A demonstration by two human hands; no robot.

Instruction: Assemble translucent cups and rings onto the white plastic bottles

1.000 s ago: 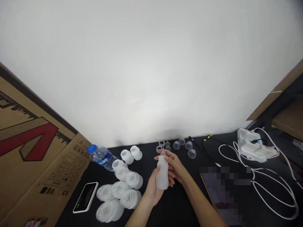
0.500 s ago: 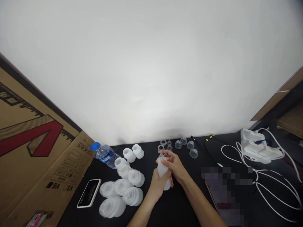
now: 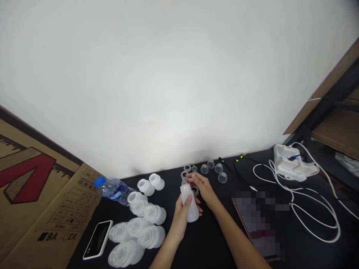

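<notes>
One frosted plastic bottle (image 3: 193, 210) tilts above the black counter (image 3: 210, 239), gripped by the left hand (image 3: 181, 216); the right hand (image 3: 204, 190) curls beside its neck, hold unclear. Neck work seems in hand; next calls for steadiness.

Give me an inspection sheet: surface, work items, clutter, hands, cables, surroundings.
Surface: black tabletop, items on both sides
Work items: held bottle; white bottles, left; four clear domes and rings, back
Clutter: water bottle; white-edged device; partly pixelated flat object; white block
Hands: left hand grips held bottle; right hand at its top
Cables: looped white cable, right; black cable with yellow marks
Surroundings: white wall behind; cardboard box, left
</notes>
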